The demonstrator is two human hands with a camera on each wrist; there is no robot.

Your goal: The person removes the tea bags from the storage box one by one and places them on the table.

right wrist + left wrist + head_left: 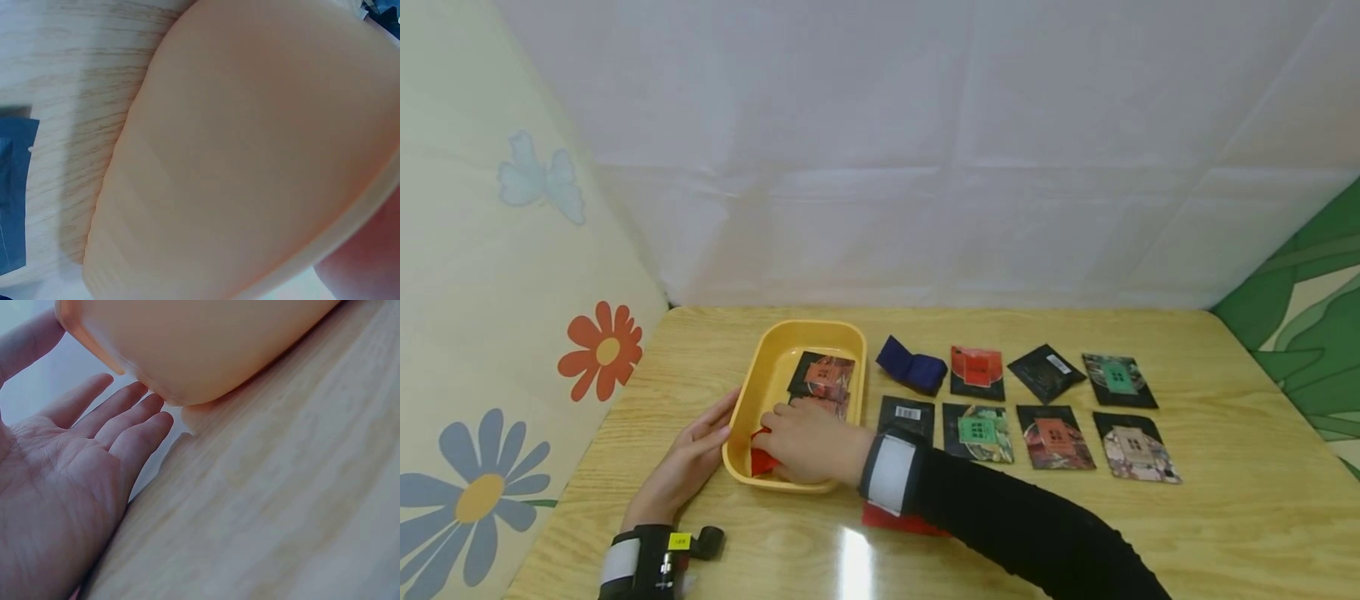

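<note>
A yellow plastic tray [858, 367] stands left of the middle of the table. My right hand [812, 440] reaches into its near part, fingers curled over a small red item [763, 461] that looks like a packet or folded cloth; the palm hides much of it. Beyond the fingers, two dark sachets with reddish labels, one a chilli-red sachet [830, 377], lie in the tray. My left hand [688, 458] is at the tray's left side, thumb by the rim. In the left wrist view, its fingers [134, 428] are nearly straight along the tray wall [206, 350].
Right of the tray lie a folded dark-blue strip [913, 367] and several sachets in two rows, among them a green-labelled sachet [1120, 380] and a pink-labelled sachet [1137, 447]. A flat red item [898, 522] is partly under my right forearm. A white backdrop [925, 167] stands behind the table.
</note>
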